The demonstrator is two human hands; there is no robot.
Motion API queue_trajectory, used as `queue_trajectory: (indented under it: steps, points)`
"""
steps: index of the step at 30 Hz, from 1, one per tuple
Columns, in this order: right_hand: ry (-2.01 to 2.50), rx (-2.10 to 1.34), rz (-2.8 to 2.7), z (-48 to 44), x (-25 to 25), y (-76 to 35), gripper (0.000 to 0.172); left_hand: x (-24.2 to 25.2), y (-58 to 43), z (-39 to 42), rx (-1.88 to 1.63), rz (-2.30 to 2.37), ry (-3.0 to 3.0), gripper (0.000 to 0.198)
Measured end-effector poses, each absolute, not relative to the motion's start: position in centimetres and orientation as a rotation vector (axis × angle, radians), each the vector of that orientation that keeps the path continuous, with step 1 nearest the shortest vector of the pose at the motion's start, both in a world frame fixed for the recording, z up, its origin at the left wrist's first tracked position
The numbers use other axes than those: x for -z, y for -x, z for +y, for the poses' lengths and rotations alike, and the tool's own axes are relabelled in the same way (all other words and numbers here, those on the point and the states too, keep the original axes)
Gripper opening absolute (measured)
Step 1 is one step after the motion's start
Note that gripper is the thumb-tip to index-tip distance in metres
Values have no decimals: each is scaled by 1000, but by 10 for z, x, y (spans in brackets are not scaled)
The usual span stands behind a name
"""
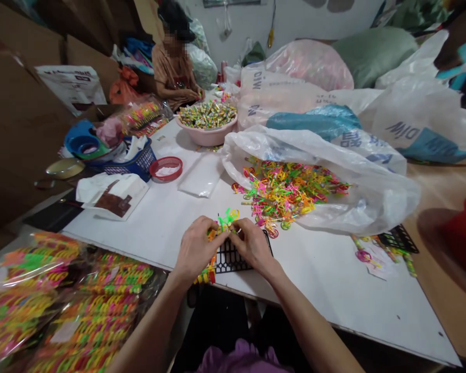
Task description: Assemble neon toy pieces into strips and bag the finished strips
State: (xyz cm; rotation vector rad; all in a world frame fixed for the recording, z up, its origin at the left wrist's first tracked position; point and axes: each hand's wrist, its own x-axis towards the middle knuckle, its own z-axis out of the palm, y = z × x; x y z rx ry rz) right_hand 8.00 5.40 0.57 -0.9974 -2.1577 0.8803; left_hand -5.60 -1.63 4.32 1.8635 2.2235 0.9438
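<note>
Near the table's front edge, my left hand (197,244) and my right hand (253,243) meet with fingers pinched around a small green and yellow plastic piece (228,218). Both hands are over a black plastic grid (233,261) lying on the white table. Orange and yellow pieces (206,274) stick out at the grid's left side, partly hidden by my left hand. Just beyond my right hand, a heap of colourful plastic pieces (287,191) spills from the mouth of a large clear bag (365,202).
A pink basin (207,135) full of small items stands farther back, near a seated person (174,62). Left are a red basket (165,170), a blue basket (132,165) and packed bags (101,311). A second black grid (399,239) lies right; filled sacks (287,93) line the back.
</note>
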Motion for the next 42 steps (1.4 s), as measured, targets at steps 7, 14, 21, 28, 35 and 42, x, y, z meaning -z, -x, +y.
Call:
queue_trajectory:
  steps: [7, 14, 21, 28, 35, 42]
  points:
    - [1152, -911, -2236, 48, 12, -84, 7, -43, 63, -27, -910, 2309, -1903, 26]
    - [1079, -1305, -2039, 51, 45, -66, 15, -32, 87, -24, -610, 1864, -2220, 23]
    - [897, -1002, -2318, 44, 46, -54, 13, -17, 84, -25, -772, 1865, -2188, 23]
    - [884, -994, -2380, 35, 49, -70, 15, 0, 80, -28, -983, 1876, -2295, 26]
    - [1004, -869, -2469, 30, 52, -64, 18, 4, 79, -28, -1029, 1854, -2367, 25]
    - [1024, -815, -2540, 34, 47, -57, 14, 8, 80, -26, -1048, 1882, -2392, 19]
